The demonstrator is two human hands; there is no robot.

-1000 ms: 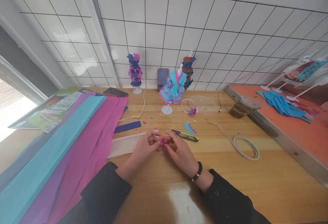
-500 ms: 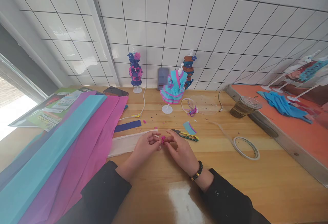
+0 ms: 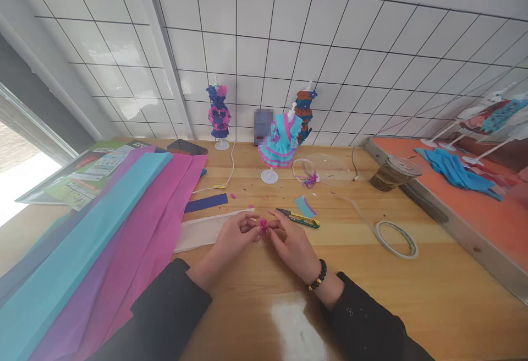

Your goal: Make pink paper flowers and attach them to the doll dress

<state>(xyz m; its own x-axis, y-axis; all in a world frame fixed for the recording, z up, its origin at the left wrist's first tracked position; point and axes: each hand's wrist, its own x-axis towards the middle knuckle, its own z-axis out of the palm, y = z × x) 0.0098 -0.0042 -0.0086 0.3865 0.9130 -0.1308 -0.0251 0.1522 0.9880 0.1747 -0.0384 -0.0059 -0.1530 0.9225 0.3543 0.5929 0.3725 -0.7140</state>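
Fingers (image 3: pixel 249 233) of our 2 hands meet near the middle of the head view. Our left hand (image 3: pixel 235 232) and right hand (image 3: pixel 293 244) pinch 1 small gathered magenta piece (image 3: pixel 263 224) between them, 1 at each side, just above the bench (image 3: pixel 355 300). 1 black beaded bracelet (image 3: pixel 318 276) circles our right wrist. Beyond our right fingers we see 1 utility knife (image 3: pixel 300 219) and, just past it, 1 turquoise scrap (image 3: pixel 304 206). Near our left hand lie 1 white strip (image 3: pixel 201 232) and 1 dark blue strip (image 3: pixel 206 202). Well to the right rests 1 tape roll (image 3: pixel 377 234). Toward the tiled wall (image 3: pixel 251 53) we count 3 dressed miniature forms: 1 blue-and-pink (image 3: pixel 219 119), 1 turquoise-and-pink (image 3: pixel 281 143), 1 brown-and-blue (image 3: pixel 304 108).
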